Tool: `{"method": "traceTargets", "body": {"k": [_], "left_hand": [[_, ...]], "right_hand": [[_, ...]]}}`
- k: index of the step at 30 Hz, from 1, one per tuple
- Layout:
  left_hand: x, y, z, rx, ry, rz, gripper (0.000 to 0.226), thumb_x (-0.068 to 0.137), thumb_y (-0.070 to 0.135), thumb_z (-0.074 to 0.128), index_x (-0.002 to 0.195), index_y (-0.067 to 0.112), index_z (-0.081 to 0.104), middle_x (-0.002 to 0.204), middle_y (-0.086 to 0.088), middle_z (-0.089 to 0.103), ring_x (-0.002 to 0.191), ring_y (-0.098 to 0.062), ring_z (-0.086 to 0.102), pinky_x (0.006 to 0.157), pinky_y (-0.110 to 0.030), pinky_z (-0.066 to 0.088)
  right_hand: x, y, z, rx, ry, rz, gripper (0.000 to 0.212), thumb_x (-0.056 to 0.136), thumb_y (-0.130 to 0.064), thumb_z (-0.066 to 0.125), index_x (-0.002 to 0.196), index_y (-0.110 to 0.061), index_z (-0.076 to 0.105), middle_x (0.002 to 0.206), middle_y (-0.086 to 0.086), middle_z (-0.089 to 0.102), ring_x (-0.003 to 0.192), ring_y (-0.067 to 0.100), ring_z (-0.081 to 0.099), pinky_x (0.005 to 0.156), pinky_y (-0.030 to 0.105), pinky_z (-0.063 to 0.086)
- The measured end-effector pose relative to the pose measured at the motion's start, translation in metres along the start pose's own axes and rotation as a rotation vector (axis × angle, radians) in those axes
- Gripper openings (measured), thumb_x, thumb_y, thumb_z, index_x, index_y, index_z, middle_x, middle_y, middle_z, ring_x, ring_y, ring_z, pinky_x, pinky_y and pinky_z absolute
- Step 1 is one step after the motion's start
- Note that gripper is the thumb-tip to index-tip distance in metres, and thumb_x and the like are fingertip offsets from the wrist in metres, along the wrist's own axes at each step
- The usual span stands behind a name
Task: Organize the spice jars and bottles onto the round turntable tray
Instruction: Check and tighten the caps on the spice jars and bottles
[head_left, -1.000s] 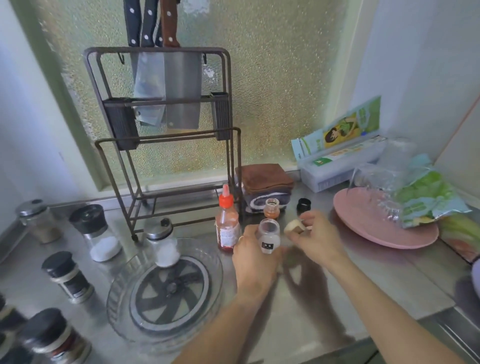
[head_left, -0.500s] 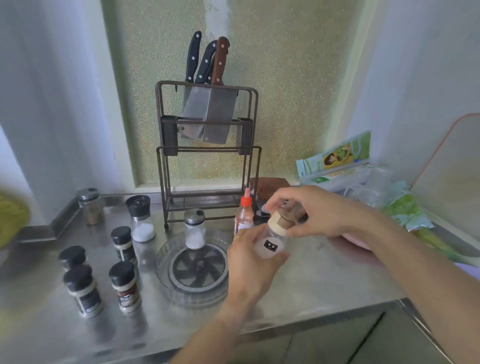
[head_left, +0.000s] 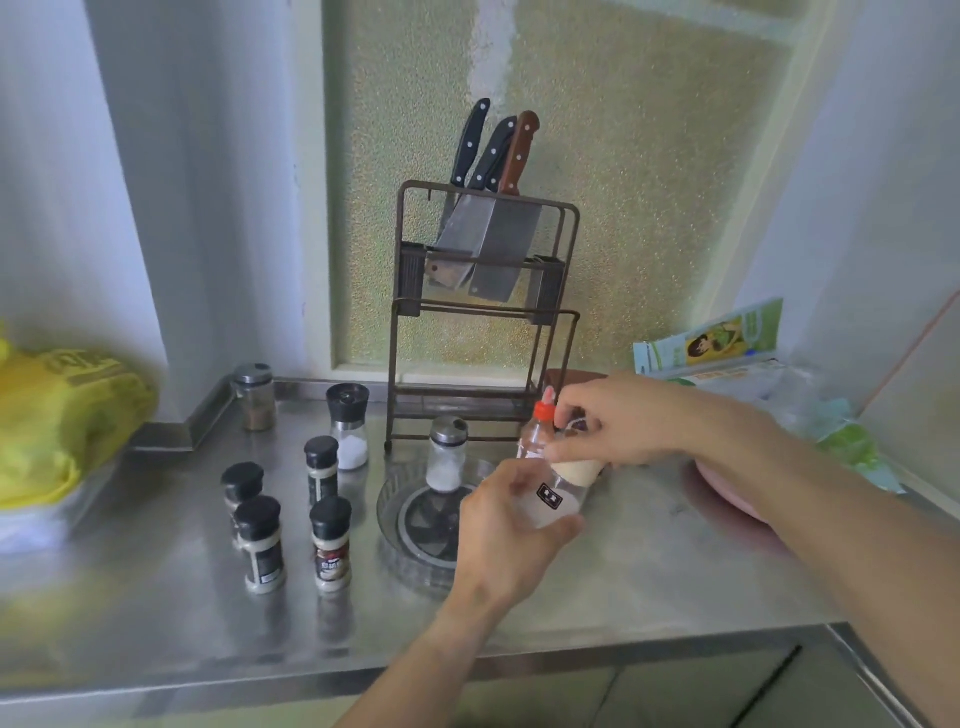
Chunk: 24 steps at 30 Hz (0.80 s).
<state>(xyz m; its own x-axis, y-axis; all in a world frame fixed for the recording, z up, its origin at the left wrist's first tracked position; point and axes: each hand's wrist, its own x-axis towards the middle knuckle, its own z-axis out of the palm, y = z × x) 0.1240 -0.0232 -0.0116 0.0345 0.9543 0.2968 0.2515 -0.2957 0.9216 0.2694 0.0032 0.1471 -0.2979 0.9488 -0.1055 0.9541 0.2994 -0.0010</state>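
My left hand grips a small clear jar with a black label, held tilted above the right side of the clear round turntable tray. My right hand pinches the jar's beige lid at its top. One shaker with a metal cap stands on the tray's far side. A red-capped sauce bottle stands just behind the held jar. Several black-capped spice jars stand left of the tray, with a salt grinder and a metal-capped jar farther back.
A metal knife rack with knives stands behind the tray against the window. A pink plate, plastic bags and boxes fill the right side. A yellow bag sits at the left. The steel counter's front edge runs below.
The jar was lifted off the counter in my left hand and my right hand brought the lid onto its top. The camera pulled back and up, showing more of the counter.
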Motion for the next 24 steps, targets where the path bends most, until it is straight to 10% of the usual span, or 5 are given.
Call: {"method": "traceTargets", "body": {"k": [6, 15, 18, 21, 24], "left_hand": [[0.003, -0.002, -0.015, 0.015, 0.007, -0.019, 0.052, 0.068, 0.037, 0.09, 0.116, 0.029, 0.069, 0.107, 0.019, 0.073, 0.101, 0.001, 0.066, 0.079, -0.012, 0.047], [-0.001, -0.003, -0.021, 0.009, 0.037, -0.026, 0.048, 0.07, 0.033, 0.088, 0.114, 0.029, 0.07, 0.105, 0.019, 0.074, 0.1, 0.004, 0.066, 0.08, -0.009, 0.047], [-0.001, -0.005, -0.022, 0.006, 0.039, -0.026, 0.05, 0.069, 0.034, 0.087, 0.115, 0.029, 0.069, 0.107, 0.018, 0.074, 0.103, -0.001, 0.066, 0.086, -0.017, 0.051], [-0.003, -0.006, -0.024, 0.022, 0.035, -0.02, 0.051, 0.068, 0.037, 0.086, 0.115, 0.03, 0.069, 0.107, 0.018, 0.074, 0.104, -0.001, 0.067, 0.091, -0.023, 0.055], [-0.004, -0.004, -0.027, 0.01, 0.062, -0.032, 0.05, 0.068, 0.036, 0.087, 0.115, 0.032, 0.069, 0.105, 0.018, 0.075, 0.102, 0.0, 0.067, 0.09, -0.023, 0.056]], "right_hand": [[0.005, -0.013, -0.001, 0.084, -0.1, 0.028, 0.04, 0.078, -0.061, 0.074, 0.099, -0.028, 0.067, 0.08, -0.002, 0.077, 0.067, 0.012, 0.074, 0.05, 0.019, 0.049], [0.013, -0.022, -0.001, 0.044, -0.113, 0.048, 0.049, 0.076, -0.07, 0.069, 0.098, -0.025, 0.07, 0.081, -0.007, 0.078, 0.077, 0.013, 0.075, 0.072, 0.031, 0.059], [0.012, -0.024, -0.002, 0.08, -0.109, -0.023, 0.037, 0.079, -0.049, 0.077, 0.109, -0.031, 0.064, 0.087, -0.009, 0.075, 0.078, 0.009, 0.073, 0.051, 0.014, 0.047], [0.014, -0.025, -0.001, 0.09, -0.091, 0.043, 0.049, 0.078, -0.071, 0.064, 0.093, -0.024, 0.069, 0.073, -0.005, 0.078, 0.07, 0.013, 0.077, 0.072, 0.029, 0.06], [0.015, -0.025, 0.0, 0.119, -0.084, -0.044, 0.044, 0.074, -0.053, 0.08, 0.111, -0.036, 0.064, 0.093, -0.01, 0.076, 0.078, 0.006, 0.073, 0.082, 0.036, 0.058]]}}
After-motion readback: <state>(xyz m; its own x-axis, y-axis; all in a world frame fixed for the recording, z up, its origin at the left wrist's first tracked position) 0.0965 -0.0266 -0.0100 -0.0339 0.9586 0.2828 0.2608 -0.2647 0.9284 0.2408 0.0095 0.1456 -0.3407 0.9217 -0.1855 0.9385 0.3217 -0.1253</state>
